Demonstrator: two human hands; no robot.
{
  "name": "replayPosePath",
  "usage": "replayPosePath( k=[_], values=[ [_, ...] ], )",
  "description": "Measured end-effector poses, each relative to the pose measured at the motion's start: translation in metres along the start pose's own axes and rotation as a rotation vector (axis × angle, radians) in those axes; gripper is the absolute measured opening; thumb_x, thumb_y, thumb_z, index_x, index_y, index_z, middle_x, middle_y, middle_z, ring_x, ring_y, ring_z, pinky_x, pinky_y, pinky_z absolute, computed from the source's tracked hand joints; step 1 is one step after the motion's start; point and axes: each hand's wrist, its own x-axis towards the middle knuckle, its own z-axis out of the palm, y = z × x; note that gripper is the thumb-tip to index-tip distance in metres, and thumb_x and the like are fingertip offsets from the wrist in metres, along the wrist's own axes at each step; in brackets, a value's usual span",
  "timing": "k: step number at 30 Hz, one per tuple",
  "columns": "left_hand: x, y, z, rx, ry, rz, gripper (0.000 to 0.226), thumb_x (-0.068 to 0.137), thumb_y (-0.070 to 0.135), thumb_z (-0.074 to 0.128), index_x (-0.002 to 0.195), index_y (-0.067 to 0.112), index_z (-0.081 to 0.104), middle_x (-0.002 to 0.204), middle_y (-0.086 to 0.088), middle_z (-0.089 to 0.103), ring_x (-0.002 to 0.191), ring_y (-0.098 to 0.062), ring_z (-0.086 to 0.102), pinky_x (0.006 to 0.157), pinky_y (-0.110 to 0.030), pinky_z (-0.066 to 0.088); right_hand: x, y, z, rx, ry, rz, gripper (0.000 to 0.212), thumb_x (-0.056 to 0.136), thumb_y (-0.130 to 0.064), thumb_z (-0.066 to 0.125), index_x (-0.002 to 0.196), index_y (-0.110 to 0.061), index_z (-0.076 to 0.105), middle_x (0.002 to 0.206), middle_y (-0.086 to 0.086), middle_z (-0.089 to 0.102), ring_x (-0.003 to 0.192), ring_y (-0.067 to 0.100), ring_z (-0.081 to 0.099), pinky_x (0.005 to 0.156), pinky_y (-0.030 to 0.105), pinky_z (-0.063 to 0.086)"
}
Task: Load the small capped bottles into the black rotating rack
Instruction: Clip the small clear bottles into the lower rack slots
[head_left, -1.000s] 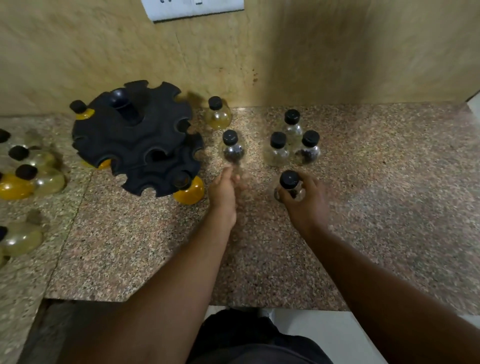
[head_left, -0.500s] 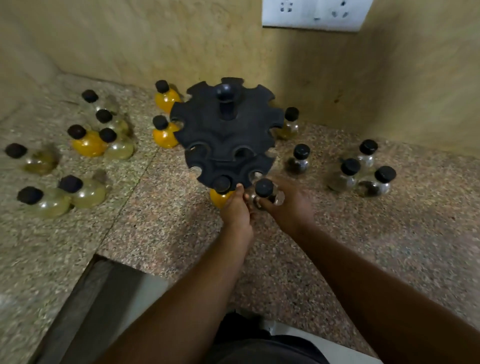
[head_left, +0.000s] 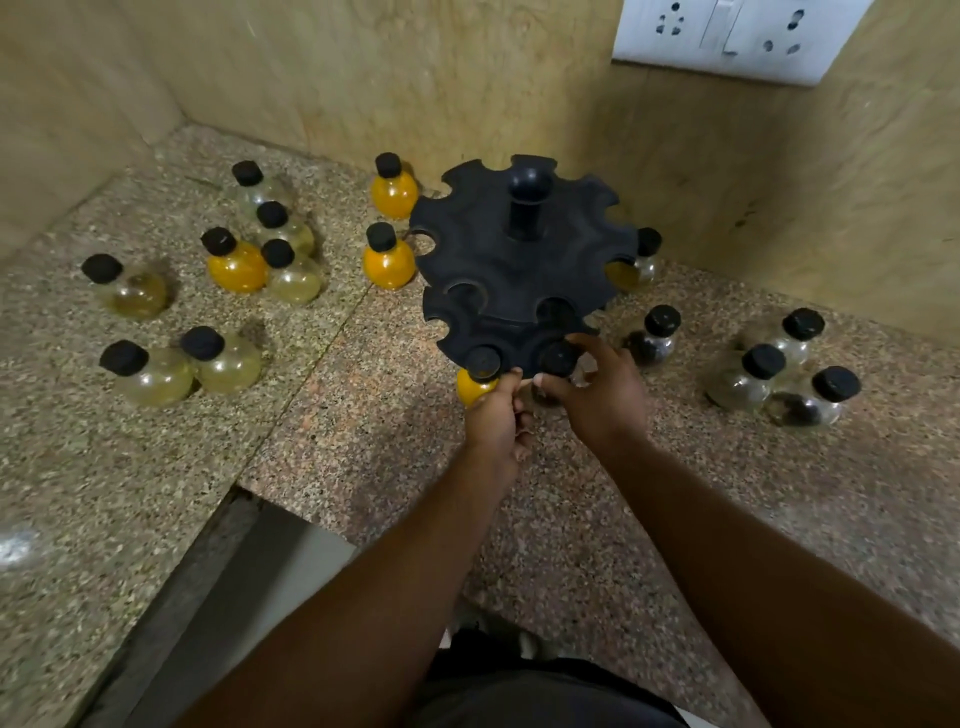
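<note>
A black plastic rotating rack with scalloped slots around its rim and a central knobbed post stands on the speckled granite surface, close to the beige wall corner. At the rack's near edge the right hand is closed around a small round clear glass bottle with a black cap; the cap sits in a rim slot, and the glass body is mostly hidden behind the thumb and fingers. Just left of it, the left hand has its fingertips against the rack's near rim and a small round bottle of orange liquid with a black cap, which hangs in the neighbouring slot; I cannot tell whether this hand grips anything. The two hands nearly touch each other.

Another pale-yellow capped bottle sits at the rack's right rim. To the right, on the surface, stand one dark-contents bottle and a cluster of three clear bottles. To the left are two orange bottles just beside the rack, and farther off a scatter of pale-yellow and orange capped bottles. A white wall socket plate is mounted above.
</note>
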Motion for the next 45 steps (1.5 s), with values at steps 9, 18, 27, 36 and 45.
replayPosePath(
  k=[9,18,27,36,45],
  values=[
    [-0.010,-0.003,0.003,0.120,0.130,0.215,0.038,0.098,0.032,0.058,0.067,0.010,0.055,0.052,-0.004,0.050,0.044,-0.017,0.042,0.044,-0.025,0.032,0.014,0.009,-0.006,0.018,-0.125,-0.058,0.079,0.068,-0.050,0.088,0.138,-0.035,0.054,0.135,0.004,0.057,0.111,0.023,0.063,0.093,0.040,0.054],
    [-0.010,-0.059,0.026,0.591,0.041,0.550,0.036,0.097,0.022,0.058,0.066,0.002,0.061,0.057,-0.010,0.057,0.053,-0.018,0.051,0.052,-0.032,0.043,0.006,0.058,-0.034,0.147,-0.061,0.042,0.053,0.088,-0.035,0.076,0.137,-0.031,0.056,0.126,0.000,0.066,0.103,0.016,0.065,0.086,0.034,0.053],
    [0.001,-0.072,0.083,1.568,-0.162,0.719,0.080,0.092,0.051,0.060,0.156,0.019,0.025,0.163,-0.010,0.026,0.152,-0.027,0.018,0.119,-0.044,0.028,0.030,0.089,-0.066,0.167,0.083,0.133,0.074,0.089,-0.027,0.073,0.153,-0.014,0.038,0.151,0.013,0.049,0.139,0.031,0.045,0.111,0.042,0.039],
    [0.023,-0.060,0.125,1.987,-0.262,0.390,0.150,0.059,0.058,0.088,0.155,0.006,-0.015,0.162,-0.022,-0.022,0.148,-0.044,-0.020,0.121,-0.059,0.016,0.080,0.095,-0.067,0.146,-0.004,0.092,0.072,0.090,-0.039,0.072,0.151,-0.019,0.040,0.151,0.011,0.050,0.139,0.032,0.046,0.110,0.041,0.037],
    [0.032,-0.055,0.132,1.974,-0.317,0.279,0.154,0.058,0.056,0.090,0.155,0.008,-0.021,0.160,-0.018,-0.031,0.146,-0.040,-0.027,0.121,-0.053,0.008,0.106,0.105,-0.060,0.121,-0.078,0.012,0.040,0.090,-0.044,0.066,0.127,-0.030,0.061,0.123,-0.004,0.066,0.116,0.022,0.060,0.098,0.042,0.049]
  ],
)
